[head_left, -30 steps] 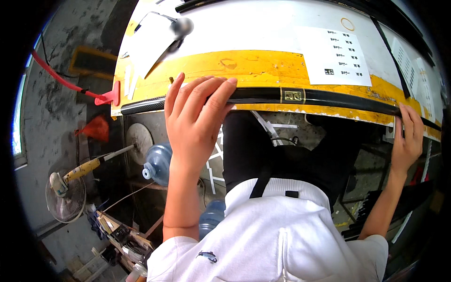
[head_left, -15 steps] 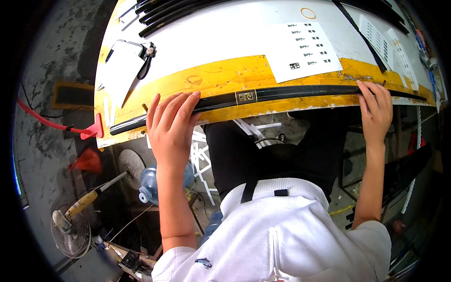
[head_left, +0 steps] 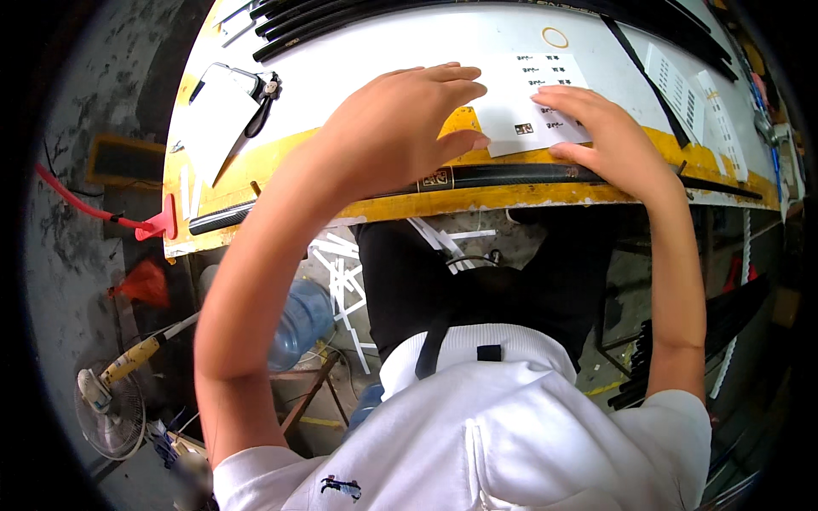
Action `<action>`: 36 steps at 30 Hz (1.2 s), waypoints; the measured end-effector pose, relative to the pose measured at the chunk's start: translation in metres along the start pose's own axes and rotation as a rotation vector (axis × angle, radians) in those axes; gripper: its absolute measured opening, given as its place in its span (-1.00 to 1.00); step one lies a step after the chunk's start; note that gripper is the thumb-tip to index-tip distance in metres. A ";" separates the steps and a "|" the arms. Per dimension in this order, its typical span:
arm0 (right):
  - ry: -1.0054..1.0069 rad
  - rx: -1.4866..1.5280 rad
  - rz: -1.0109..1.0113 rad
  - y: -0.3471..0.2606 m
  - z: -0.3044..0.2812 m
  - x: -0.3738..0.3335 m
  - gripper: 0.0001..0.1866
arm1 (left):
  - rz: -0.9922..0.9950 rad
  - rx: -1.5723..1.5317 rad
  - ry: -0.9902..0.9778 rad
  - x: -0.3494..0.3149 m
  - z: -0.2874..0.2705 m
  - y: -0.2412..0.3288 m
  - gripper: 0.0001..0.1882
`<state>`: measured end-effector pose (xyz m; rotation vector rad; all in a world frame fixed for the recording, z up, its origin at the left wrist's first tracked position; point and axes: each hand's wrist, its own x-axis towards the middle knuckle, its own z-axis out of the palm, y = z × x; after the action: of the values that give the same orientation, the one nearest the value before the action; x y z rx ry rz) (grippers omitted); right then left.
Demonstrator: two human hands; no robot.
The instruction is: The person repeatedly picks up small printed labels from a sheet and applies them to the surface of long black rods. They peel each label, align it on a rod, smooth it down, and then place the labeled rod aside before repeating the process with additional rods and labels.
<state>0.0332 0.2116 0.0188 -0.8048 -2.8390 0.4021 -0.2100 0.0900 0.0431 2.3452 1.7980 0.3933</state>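
Observation:
A long black tapered tube (head_left: 511, 175) lies along the front edge of the table, with a gold-framed label near its middle. Over it reaches my left hand (head_left: 409, 123), fingers stretched and thumb apart, holding nothing. My right hand (head_left: 605, 140) is open too, its fingertips over a white sticker sheet (head_left: 504, 115) with rows of dark printed marks; whether they touch it I cannot tell. One dark square label sits on the sheet's lower part. My left forearm hides part of the tube's left half, and my right hand covers the sheet's right side.
More black tubes (head_left: 358, 19) lie across the back of the white and yellow table (head_left: 341, 89). At the left are a white paper (head_left: 217, 115) and a black strap (head_left: 259, 119). A yellow ring (head_left: 555, 37) and more sheets (head_left: 676, 83) lie farther right. Below stands a fan (head_left: 111, 413).
Both hands have let go of the tube and moved inward and away from me, toward the sticker sheet. The tube stays along the table edge.

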 end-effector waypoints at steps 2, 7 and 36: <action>-0.024 -0.030 -0.036 0.011 0.003 0.013 -0.51 | -0.026 0.020 -0.077 0.017 0.014 -0.014 -0.42; 0.021 -0.149 -0.050 0.023 0.007 0.029 -0.57 | -0.016 0.178 0.007 0.039 0.050 -0.037 -0.28; 0.149 -0.012 0.002 0.003 0.021 0.030 -0.78 | -0.136 0.294 0.080 0.046 0.058 -0.019 -0.30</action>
<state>0.0047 0.2260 -0.0001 -0.8036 -2.7056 0.3123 -0.1986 0.1411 -0.0124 2.4006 2.1699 0.2183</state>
